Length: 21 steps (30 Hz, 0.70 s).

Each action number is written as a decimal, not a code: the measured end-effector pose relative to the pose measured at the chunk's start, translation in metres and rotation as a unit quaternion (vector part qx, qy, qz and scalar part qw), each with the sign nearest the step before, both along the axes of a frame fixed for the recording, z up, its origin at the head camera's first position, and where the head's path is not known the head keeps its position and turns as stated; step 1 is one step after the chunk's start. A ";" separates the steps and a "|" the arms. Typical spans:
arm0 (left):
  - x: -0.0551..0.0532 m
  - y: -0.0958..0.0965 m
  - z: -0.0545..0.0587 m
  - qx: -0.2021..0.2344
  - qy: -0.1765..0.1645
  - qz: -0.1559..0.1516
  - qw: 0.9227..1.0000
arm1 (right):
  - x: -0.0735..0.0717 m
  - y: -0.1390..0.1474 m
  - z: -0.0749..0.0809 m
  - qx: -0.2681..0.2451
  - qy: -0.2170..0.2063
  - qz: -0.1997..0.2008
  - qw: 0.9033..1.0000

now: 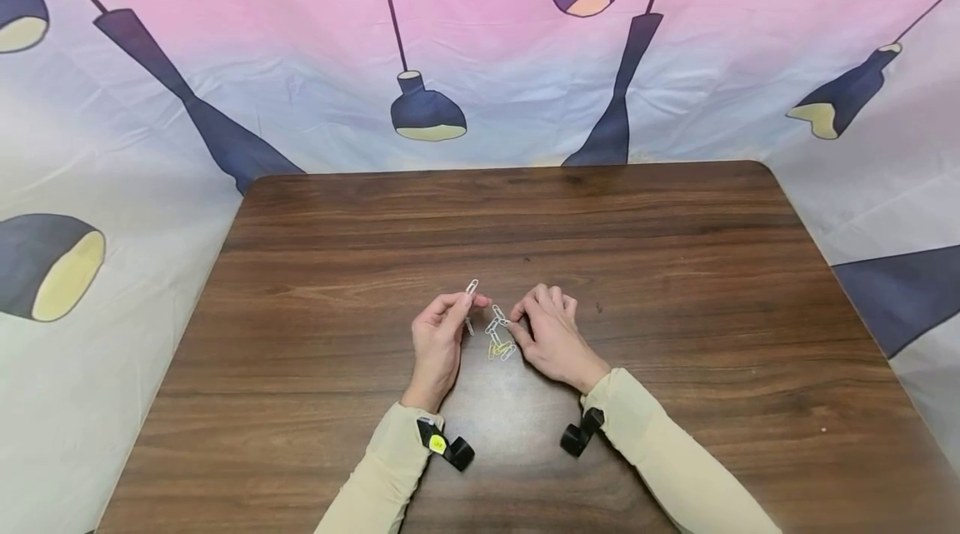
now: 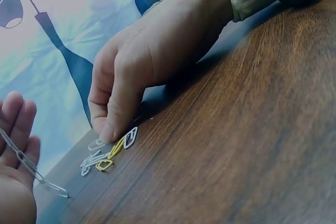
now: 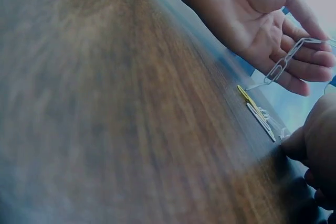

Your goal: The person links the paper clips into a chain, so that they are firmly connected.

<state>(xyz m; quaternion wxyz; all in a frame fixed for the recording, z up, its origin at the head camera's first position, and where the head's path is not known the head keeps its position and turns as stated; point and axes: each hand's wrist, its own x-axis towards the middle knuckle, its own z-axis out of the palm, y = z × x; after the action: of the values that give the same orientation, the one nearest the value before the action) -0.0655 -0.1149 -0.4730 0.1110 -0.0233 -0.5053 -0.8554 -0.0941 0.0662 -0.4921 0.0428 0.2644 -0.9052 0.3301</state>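
Observation:
My left hand (image 1: 437, 344) pinches a short chain of linked white paper clips (image 3: 282, 63) between thumb and fingertips. One clip sticks up above the thumb, and the rest hang down past the fingers toward the table. To the right, a small loose pile of white and yellow paper clips (image 1: 498, 342) lies on the wood. My right hand (image 1: 553, 334) reaches down at the pile's far right side, thumb and forefinger together on a white paper clip (image 2: 96, 144). Their tips partly hide that clip. The yellow clips (image 2: 106, 164) lie beside it among the white ones.
The brown wooden table (image 1: 675, 267) extends around both hands. A patterned cloth (image 1: 315, 117) with lamp pictures hangs behind its back edge and along the sides. Black cameras are strapped to both sleeved wrists.

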 end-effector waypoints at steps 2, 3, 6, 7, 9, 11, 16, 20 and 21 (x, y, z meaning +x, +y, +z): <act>0.000 0.001 -0.001 -0.003 -0.009 -0.004 1.000 | -0.001 0.000 -0.002 -0.018 0.007 0.000 1.000; 0.000 0.001 -0.001 -0.009 -0.012 -0.005 1.000 | -0.002 0.000 -0.003 -0.034 0.010 -0.001 0.999; 0.001 0.002 -0.004 -0.035 -0.020 -0.006 0.999 | -0.003 0.000 -0.004 -0.112 0.017 0.000 0.994; 0.001 0.003 -0.005 -0.044 -0.021 -0.006 0.999 | -0.003 0.000 -0.004 -0.145 0.020 0.000 0.989; 0.001 0.004 -0.006 -0.060 -0.021 -0.010 0.998 | -0.003 0.000 -0.003 -0.209 0.025 0.001 0.978; 0.001 0.004 -0.008 -0.073 -0.016 -0.013 0.997 | -0.002 0.000 -0.001 -0.263 0.024 0.004 0.965; 0.000 0.005 -0.009 -0.111 0.011 -0.012 0.994 | 0.001 -0.002 0.002 -0.326 0.017 0.020 0.945; -0.001 0.005 -0.009 -0.131 0.017 -0.014 0.991 | 0.001 -0.005 0.011 -0.325 0.040 0.049 0.944; -0.002 0.005 -0.009 -0.137 0.019 -0.017 0.990 | 0.001 -0.006 0.011 -0.321 0.047 0.056 0.944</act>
<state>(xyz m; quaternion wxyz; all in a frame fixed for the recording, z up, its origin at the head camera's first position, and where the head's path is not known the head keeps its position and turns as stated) -0.0672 -0.1099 -0.4823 0.1018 -0.0627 -0.6154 -0.7791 -0.0932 0.0606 -0.4809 0.1495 0.3024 -0.7318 0.5922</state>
